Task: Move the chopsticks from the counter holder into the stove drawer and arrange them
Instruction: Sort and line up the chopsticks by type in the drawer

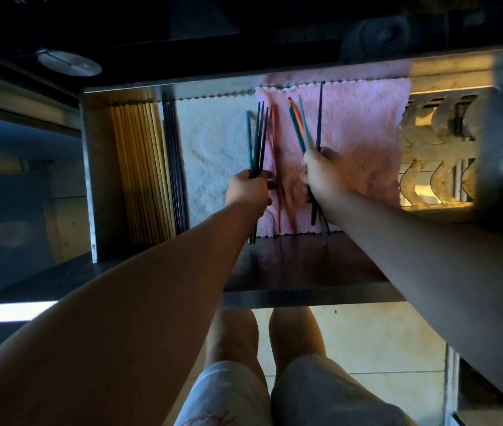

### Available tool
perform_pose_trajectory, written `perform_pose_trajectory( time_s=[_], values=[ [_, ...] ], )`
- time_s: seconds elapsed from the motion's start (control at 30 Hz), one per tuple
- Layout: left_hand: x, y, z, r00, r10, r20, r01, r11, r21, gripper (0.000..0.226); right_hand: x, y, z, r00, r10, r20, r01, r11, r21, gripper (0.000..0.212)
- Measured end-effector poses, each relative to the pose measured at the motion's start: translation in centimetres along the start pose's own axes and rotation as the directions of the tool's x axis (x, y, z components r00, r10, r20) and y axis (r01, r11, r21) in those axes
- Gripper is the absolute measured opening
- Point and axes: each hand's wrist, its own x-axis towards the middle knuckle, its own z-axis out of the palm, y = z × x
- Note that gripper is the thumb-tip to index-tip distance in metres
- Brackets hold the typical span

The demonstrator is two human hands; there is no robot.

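Left grip [248,187]: closed around a bundle of dark chopsticks [258,136], tips fanning away from the fist.
Right grip [325,172]: closed around teal and dark chopsticks [302,124], spread above the knuckles.
Between the grips: red chopsticks [275,155], lying on the pink cloth [367,142].
Under both grips: open drawer [90,167].
Left of the left grip: white cloth [210,155], then yellow chopsticks [139,167] in a row.

Both hands are over the open metal drawer [90,167]. The left hand [248,189] grips a bundle of dark chopsticks [258,136]; the right hand [324,172] grips teal, orange and dark ones [301,124]. A pink cloth [361,142] and a white cloth [210,155] line the drawer. Yellow chopsticks [139,167] lie at its left side.
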Motion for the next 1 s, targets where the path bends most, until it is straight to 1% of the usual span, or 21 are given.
perform_pose_trajectory(
  time_s=[0.1, 0.17, 0.27, 0.37, 0.43, 0.5, 0.53, 0.57, 0.63, 0.67, 0.73, 0.8, 0.87, 0.93, 1.0],
  values=[
    [-0.4, 0.1, -1.0, 1.000, -0.008, -0.001, 0.008, 0.999, -0.045, 0.015, -0.6, -0.4, 0.6, 0.998, -0.004, 0.067, 0.001, 0.999, 0.053, 0.018],
    [-0.5, -0.2, -2.0, 0.999, 0.017, -0.039, -0.017, 1.000, -0.022, 0.017, -1.1, -0.4, 1.1, 0.991, -0.023, 0.135, 0.012, 0.997, 0.078, 0.026],
    [0.2, -0.9, -4.1, 0.991, 0.086, -0.100, -0.080, 0.995, 0.066, 0.024, -1.8, -0.3, 2.0, 0.973, -0.056, 0.222, 0.054, 0.998, 0.018, 0.037],
    [0.7, -1.3, -6.2, 0.993, 0.079, -0.091, -0.072, 0.994, 0.078, 0.028, -2.3, -0.5, 3.1, 0.962, -0.074, 0.262, 0.085, 0.996, -0.031, 0.038],
    [1.0, -1.2, -7.4, 0.995, 0.029, -0.091, -0.025, 0.999, 0.048, 0.022, -2.5, -0.7, 4.3, 0.962, -0.033, 0.270, 0.041, 0.999, -0.022, 0.036],
    [1.4, -1.1, -8.2, 0.998, -0.039, -0.045, 0.039, 0.999, -0.013, 0.013, -2.6, -1.0, 5.9, 0.957, 0.037, 0.288, -0.029, 0.999, -0.033, 0.031],
    [1.7, -1.2, -8.6, 0.998, -0.064, -0.013, 0.064, 0.998, -0.009, 0.010, -2.5, -1.2, 6.6, 0.952, 0.072, 0.298, -0.060, 0.997, -0.050, 0.026],
    [2.0, -1.4, -8.9, 0.997, -0.072, 0.010, 0.071, 0.997, 0.040, 0.010, -2.4, -1.2, 7.4, 0.947, 0.103, 0.305, -0.083, 0.993, -0.079, 0.021],
    [2.6, -2.0, -9.6, 0.998, -0.056, 0.005, 0.054, 0.984, 0.172, 0.005, -2.2, -1.1, 8.7, 0.943, 0.140, 0.302, -0.094, 0.982, -0.161, 0.015],
    [2.9, -2.3, -9.9, 0.999, -0.047, -0.016, 0.049, 0.977, 0.209, 0.005, -2.0, -1.0, 9.3, 0.947, 0.145, 0.288, -0.085, 0.974, -0.209, 0.014],
    [3.5, -2.9, -10.6, 0.998, -0.049, -0.039, 0.056, 0.971, 0.233, 0.013, -1.9, -0.6, 10.4, 0.954, 0.152, 0.257, -0.078, 0.958, -0.274, 0.020],
    [3.9, -3.0, -11.3, 0.997, -0.054, -0.050, 0.065, 0.965, 0.253, 0.016, -2.0, -0.3, 11.4, 0.946, 0.185, 0.265, -0.118, 0.961, -0.250, 0.025],
    [4.0, -3.0, -12.2, 0.998, -0.035, -0.061, 0.053, 0.948, 0.313, 0.020, -2.2, 0.0, 12.3, 0.941, 0.202, 0.271, -0.135, 0.959, -0.249, 0.029],
    [4.0, -2.9, -13.0, 0.999, -0.022, -0.040, 0.035, 0.925, 0.377, 0.026, -2.4, 0.1, 13.0, 0.956, 0.180, 0.233, -0.105, 0.947, -0.303, 0.030],
    [3.9, -2.7, -13.6, 1.000, -0.024, -0.015, 0.028, 0.903, 0.428, 0.028, -2.5, 0.0, 13.5, 0.976, 0.146, 0.163, -0.074, 0.921, -0.383, 0.030]
  ],
)
